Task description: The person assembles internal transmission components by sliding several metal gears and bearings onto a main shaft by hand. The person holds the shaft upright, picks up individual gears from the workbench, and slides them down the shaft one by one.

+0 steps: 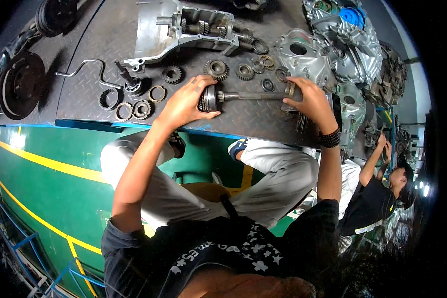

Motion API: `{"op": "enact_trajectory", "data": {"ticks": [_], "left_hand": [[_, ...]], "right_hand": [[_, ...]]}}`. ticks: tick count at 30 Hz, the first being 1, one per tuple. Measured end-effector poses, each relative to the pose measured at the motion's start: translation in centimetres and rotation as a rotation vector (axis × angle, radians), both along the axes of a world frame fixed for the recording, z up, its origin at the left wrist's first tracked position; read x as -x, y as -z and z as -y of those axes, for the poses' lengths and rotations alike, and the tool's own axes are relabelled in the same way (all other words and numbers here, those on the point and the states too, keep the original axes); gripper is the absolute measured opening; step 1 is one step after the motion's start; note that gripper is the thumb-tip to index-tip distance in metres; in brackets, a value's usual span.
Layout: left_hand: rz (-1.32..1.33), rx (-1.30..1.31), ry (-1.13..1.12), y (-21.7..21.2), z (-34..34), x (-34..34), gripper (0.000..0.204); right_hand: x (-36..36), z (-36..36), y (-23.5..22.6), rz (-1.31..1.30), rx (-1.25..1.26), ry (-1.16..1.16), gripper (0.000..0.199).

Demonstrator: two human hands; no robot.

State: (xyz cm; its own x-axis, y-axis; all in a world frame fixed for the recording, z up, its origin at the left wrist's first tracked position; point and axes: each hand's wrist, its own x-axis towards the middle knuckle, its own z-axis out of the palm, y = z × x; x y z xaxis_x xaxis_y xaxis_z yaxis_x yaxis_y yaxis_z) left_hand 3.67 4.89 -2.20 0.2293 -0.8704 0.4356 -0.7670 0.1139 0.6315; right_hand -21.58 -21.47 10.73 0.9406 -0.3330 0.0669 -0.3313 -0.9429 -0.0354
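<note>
Shaft (256,96) spans btwn left grip (187,101) & right grip (310,99), over near part of tabletop (82,102), w/ gear stack (211,99) at its left end. Far side, ctr: gearbox hsg (153,35), gear train (203,28) inside. Gear row (239,72) btwn gearbox hsg & shaft. Left of left grip: ring cluster (135,110), then bent bar (102,70). Disc assy (25,85) extreme left; castings (310,64) far right.

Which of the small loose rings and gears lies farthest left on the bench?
The dark toothed ring just below the right end of the bent metal rod; all the others lie farther right.
</note>
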Motion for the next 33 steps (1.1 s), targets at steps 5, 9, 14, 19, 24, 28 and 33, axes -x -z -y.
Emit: {"op": "enact_trajectory", "data": {"ticks": [5, 9, 14, 19, 24, 28, 33], "left_hand": [[-0.023, 0.007, -0.031, 0.1, -0.2, 0.0, 0.077], [-0.021, -0.024, -0.010, -0.4, -0.3, -0.1, 0.077], [-0.015, -0.025, 0.005, -0.8, -0.1, 0.1, 0.076], [-0.005, -0.034, -0.013, -0.5, -0.4, -0.2, 0.076], [-0.019, -0.030, 0.004, -0.7, 0.0, 0.1, 0.077], [-0.002, -0.044, -0.011, -0.9, -0.4, 0.1, 0.077], [0.095, -0.044, -0.017, -0.6, -0.7, 0.1, 0.079]], "right_hand": [[0.3, 2.0, -1.3, -0.054, -0.151, 0.152, 0.060], [1.5, 3.9, -2.8, 0.026, -0.115, 0.356, 0.060], [-2.5, 3.8, 0.8, 0.175, -0.126, 0.364, 0.065], [-8.1, 3.4, 5.3, 0.316, -0.390, 0.278, 0.067], [-10.5, 3.9, 8.7, 0.391, -0.448, 0.216, 0.070], [-8.6, 2.4, 7.5, 0.435, -0.326, 0.194, 0.060], [-5.3, -3.9, 2.7, 0.117, -0.626, -0.012, 0.046]]}}
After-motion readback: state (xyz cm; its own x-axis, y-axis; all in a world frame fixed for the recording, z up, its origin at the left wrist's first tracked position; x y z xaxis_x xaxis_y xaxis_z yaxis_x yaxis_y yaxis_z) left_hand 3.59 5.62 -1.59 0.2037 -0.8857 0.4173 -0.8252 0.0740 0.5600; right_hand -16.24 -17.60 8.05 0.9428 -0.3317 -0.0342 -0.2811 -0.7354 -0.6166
